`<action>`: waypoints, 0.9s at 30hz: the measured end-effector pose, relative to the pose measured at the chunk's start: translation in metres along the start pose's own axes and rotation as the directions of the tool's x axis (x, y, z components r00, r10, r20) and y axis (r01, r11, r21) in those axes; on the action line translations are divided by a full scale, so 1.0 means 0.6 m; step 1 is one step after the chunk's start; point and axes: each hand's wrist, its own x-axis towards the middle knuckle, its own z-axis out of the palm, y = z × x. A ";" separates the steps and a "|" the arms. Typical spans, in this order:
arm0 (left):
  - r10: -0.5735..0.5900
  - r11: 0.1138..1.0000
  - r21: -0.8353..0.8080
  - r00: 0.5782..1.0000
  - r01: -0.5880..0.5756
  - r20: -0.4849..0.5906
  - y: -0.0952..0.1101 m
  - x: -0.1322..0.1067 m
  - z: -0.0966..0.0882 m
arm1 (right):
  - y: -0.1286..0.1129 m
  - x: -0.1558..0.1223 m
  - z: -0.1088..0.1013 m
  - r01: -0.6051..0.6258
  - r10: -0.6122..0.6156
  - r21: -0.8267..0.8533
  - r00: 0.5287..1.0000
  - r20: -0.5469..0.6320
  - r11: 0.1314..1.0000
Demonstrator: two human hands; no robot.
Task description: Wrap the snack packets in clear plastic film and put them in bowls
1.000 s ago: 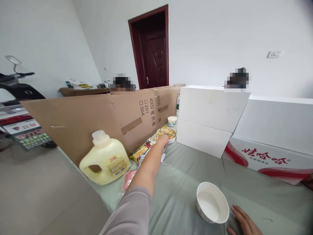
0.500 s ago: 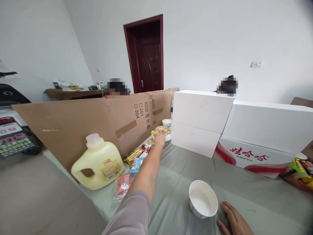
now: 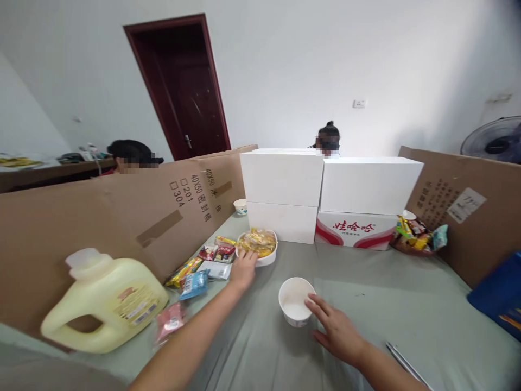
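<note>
Left hand (image 3: 243, 270) at snack bowl (image 3: 266, 262), grip unclear; right hand (image 3: 340, 332), fingers (image 3: 321, 305) apart and empty, at white bowl (image 3: 293, 314)

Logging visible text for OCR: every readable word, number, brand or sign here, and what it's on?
"40X50 汤 桶": left cardboard panel
"40X50 密封桶": same panel
"201": same panel, beside a checkbox
"304": same panel, beside a checkbox
"娃哈哈": red-and-white carton; line beneath too small
Too small or blurred: yellow jug's label, loose packets, wrapped snacks, right cardboard panel, its sticker, blue container
</note>
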 end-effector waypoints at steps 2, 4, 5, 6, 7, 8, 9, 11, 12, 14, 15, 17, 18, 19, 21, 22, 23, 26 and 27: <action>0.096 0.993 -0.062 0.995 -0.096 -0.004 0.061 -0.014 0.020 | -0.009 0.006 -0.008 -0.053 0.053 -0.031 0.998 0.016 0.998; 0.172 0.977 -0.125 0.985 -0.173 -0.022 0.123 -0.024 0.042 | -0.002 0.002 -0.024 -0.112 0.111 -0.056 0.994 -0.018 0.992; 0.201 0.966 -0.157 0.979 -0.204 -0.036 0.152 -0.028 0.054 | 0.007 -0.004 -0.036 -0.139 0.136 -0.065 0.990 -0.042 0.988; 0.221 0.956 -0.188 0.974 -0.228 -0.054 0.179 -0.032 0.065 | 0.019 -0.012 -0.049 -0.173 0.168 -0.080 0.983 -0.068 0.982; 0.232 0.945 -0.218 0.970 -0.243 -0.075 0.203 -0.035 0.076 | 0.034 -0.022 -0.065 -0.218 0.209 -0.101 0.973 -0.094 0.971; 0.235 0.935 -0.248 0.967 -0.252 -0.097 0.224 -0.037 0.086 | 0.052 -0.032 -0.081 -0.271 0.257 -0.124 0.959 -0.121 0.955; 0.231 0.926 -0.279 0.966 -0.256 -0.120 0.241 -0.039 0.095 | 0.071 -0.042 -0.097 -0.326 0.306 -0.147 0.941 -0.146 0.934; 0.207 0.906 -0.339 0.964 -0.252 -0.165 0.264 -0.041 0.111 | 0.114 -0.059 -0.126 -0.427 0.394 -0.183 0.899 -0.191 0.886; 0.190 0.895 -0.370 0.964 -0.248 -0.185 0.270 -0.043 0.117 | 0.135 -0.065 -0.138 -0.465 0.427 -0.190 0.880 -0.210 0.865; 0.154 0.868 -0.435 0.963 -0.238 -0.220 0.275 -0.047 0.125 | 0.175 -0.073 -0.153 -0.530 0.483 -0.187 0.840 -0.248 0.827; 0.136 0.853 -0.467 0.963 -0.234 -0.235 0.274 -0.050 0.128 | 0.191 -0.074 -0.157 -0.560 0.509 -0.178 0.819 -0.265 0.809; 0.091 0.821 -0.529 0.963 -0.217 -0.255 0.269 -0.060 0.129 | 0.213 -0.074 -0.156 -0.604 0.549 -0.149 0.784 -0.290 0.783; 0.060 0.806 -0.557 0.964 -0.199 -0.258 0.266 -0.065 0.128 | 0.218 -0.073 -0.153 -0.620 0.565 -0.132 0.768 -0.302 0.773; 0.022 0.793 -0.585 0.967 -0.170 -0.253 0.262 -0.070 0.127 | 0.220 -0.073 -0.148 -0.633 0.576 -0.115 0.754 -0.315 0.765; -0.084 0.765 -0.639 0.973 -0.075 -0.215 0.253 -0.075 0.125 | 0.214 -0.071 -0.136 -0.649 0.589 -0.077 0.729 -0.350 0.757; -0.146 0.746 -0.666 0.973 -0.011 -0.179 0.247 -0.074 0.124 | 0.209 -0.069 -0.129 -0.650 0.592 -0.051 0.719 -0.365 0.758; -0.210 0.721 -0.690 0.969 0.063 -0.131 0.241 -0.070 0.123 | 0.204 -0.067 -0.121 -0.647 0.595 -0.023 0.714 -0.370 0.762; -0.357 0.612 -0.730 0.930 0.304 0.089 0.225 -0.040 0.122 | 0.192 -0.050 -0.091 -0.623 0.615 0.079 0.731 -0.296 0.778; -0.376 0.568 -0.729 0.908 0.382 0.183 0.221 -0.026 0.122 | 0.188 -0.041 -0.078 -0.618 0.624 0.113 0.741 -0.248 0.778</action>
